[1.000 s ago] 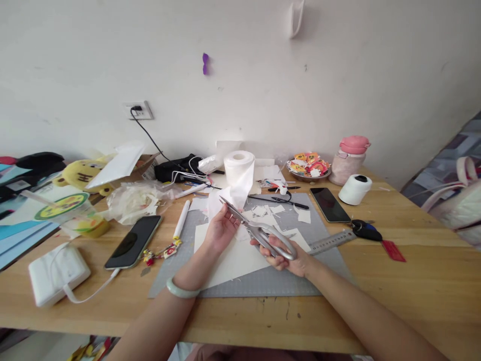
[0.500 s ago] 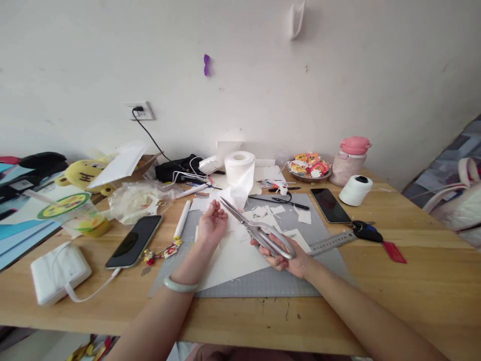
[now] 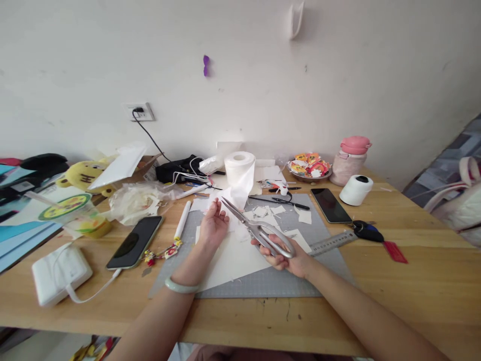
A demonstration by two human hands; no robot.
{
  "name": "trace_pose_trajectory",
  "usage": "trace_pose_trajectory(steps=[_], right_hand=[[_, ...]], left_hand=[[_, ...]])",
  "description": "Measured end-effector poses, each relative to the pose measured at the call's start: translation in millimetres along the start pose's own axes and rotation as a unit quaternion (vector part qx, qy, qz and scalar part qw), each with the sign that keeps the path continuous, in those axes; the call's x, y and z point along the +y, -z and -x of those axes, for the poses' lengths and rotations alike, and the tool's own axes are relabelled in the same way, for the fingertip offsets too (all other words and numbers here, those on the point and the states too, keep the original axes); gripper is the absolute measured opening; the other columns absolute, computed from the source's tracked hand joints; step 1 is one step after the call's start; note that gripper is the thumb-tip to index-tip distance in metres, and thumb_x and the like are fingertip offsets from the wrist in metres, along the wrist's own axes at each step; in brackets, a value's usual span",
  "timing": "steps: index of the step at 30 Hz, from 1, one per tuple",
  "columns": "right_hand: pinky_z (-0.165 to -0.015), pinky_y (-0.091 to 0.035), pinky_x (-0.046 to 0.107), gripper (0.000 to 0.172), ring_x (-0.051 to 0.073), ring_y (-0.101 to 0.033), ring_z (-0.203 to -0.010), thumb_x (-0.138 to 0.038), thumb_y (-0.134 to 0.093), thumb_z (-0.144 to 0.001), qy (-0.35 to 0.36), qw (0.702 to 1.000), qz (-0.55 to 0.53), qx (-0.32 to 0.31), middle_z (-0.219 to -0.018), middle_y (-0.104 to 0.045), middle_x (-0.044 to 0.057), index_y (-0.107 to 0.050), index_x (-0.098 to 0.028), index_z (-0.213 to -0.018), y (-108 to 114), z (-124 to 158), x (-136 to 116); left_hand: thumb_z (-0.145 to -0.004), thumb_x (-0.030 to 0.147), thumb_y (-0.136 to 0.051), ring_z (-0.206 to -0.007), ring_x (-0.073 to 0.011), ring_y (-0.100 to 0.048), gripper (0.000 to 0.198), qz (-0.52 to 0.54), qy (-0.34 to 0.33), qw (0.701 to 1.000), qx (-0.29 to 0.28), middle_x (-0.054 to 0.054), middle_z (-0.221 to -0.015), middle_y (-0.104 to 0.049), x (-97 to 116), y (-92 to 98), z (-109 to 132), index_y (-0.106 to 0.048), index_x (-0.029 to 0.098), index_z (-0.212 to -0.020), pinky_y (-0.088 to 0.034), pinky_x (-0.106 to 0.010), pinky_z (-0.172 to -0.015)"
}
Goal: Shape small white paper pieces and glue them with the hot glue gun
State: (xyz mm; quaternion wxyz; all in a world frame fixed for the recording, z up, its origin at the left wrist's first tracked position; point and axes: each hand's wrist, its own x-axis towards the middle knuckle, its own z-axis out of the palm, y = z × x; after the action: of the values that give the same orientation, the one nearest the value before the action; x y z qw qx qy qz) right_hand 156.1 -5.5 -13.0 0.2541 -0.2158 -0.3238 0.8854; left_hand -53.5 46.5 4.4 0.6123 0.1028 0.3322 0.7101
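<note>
In the head view, my right hand [image 3: 287, 254] is wrapped round the handles of metal scissors [image 3: 259, 231]. Their blades point up and left toward my left hand [image 3: 214, 223]. That hand is turned palm up, its fingers curled and the fingertips close to the thumb; whatever they pinch is too small to make out against the white paper behind. Beneath both hands a large white sheet of paper [image 3: 225, 273] lies on a grey cutting mat [image 3: 270, 290]. Small paper scraps [image 3: 265, 213] are scattered just beyond the scissors.
A tissue roll [image 3: 239, 170] stands behind the mat. A steel ruler [image 3: 332, 243], a phone [image 3: 330, 205], keys [image 3: 367, 230] and a thread spool [image 3: 355, 190] are on the right. On the left are another phone [image 3: 135, 243], a power bank [image 3: 61, 273] and a lidded drink cup [image 3: 80, 215].
Both hands hold almost the same pose. My left hand has shifted very slightly, and the scissors stay in my right hand.
</note>
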Motion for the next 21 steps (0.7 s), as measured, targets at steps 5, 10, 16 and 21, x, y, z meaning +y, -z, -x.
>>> trace_pose_trajectory(steps=[5,10,16,21], right_hand=[[-0.036,-0.009,0.013,0.044,0.0,-0.019,-0.042,-0.044,-0.066,-0.07,0.002,1.0,-0.003,0.003,-0.066,-0.041,-0.004,-0.061,-0.011,-0.098,-0.9,-0.3,-0.2],[-0.036,-0.009,0.014,0.045,0.0,-0.019,-0.042,-0.044,-0.066,-0.069,0.002,1.0,-0.005,0.009,-0.065,-0.041,-0.004,-0.06,-0.01,-0.098,-1.1,-0.6,-0.3],[-0.036,-0.009,0.014,0.044,0.0,-0.018,-0.042,-0.044,-0.065,-0.069,-0.001,1.0,-0.004,0.015,-0.064,-0.042,-0.004,-0.06,-0.01,-0.097,-2.3,-1.0,-1.5],[-0.036,-0.008,0.015,0.038,0.001,-0.017,-0.042,-0.04,-0.065,-0.071,-0.001,1.0,0.004,0.026,-0.065,-0.041,-0.004,-0.059,-0.012,-0.095,-4.6,0.1,-1.5]], left_hand=[[-0.087,0.027,-0.052,-0.086,-0.0174,-0.06,0.026,-0.012,0.014,1.0,-0.006,-0.007,-0.106,-0.059,0.2,2.1,0.1,-0.054,0.015,-0.109,-0.052,-0.036,-0.071],[-0.087,0.029,-0.052,-0.085,-0.0173,-0.06,0.027,-0.027,0.02,0.999,-0.005,-0.007,-0.105,-0.059,0.9,2.4,0.9,-0.054,0.014,-0.109,-0.052,-0.035,-0.071],[-0.086,0.029,-0.052,-0.088,-0.0184,-0.06,0.028,-0.064,0.0,0.998,0.002,-0.008,-0.108,-0.059,-0.8,-0.9,2.6,-0.054,0.015,-0.11,-0.052,-0.037,-0.073],[-0.086,0.028,-0.053,-0.089,-0.0189,-0.06,0.028,-0.103,-0.018,0.994,0.01,-0.008,-0.109,-0.058,-4.0,0.9,0.7,-0.054,0.015,-0.111,-0.052,-0.038,-0.074]])
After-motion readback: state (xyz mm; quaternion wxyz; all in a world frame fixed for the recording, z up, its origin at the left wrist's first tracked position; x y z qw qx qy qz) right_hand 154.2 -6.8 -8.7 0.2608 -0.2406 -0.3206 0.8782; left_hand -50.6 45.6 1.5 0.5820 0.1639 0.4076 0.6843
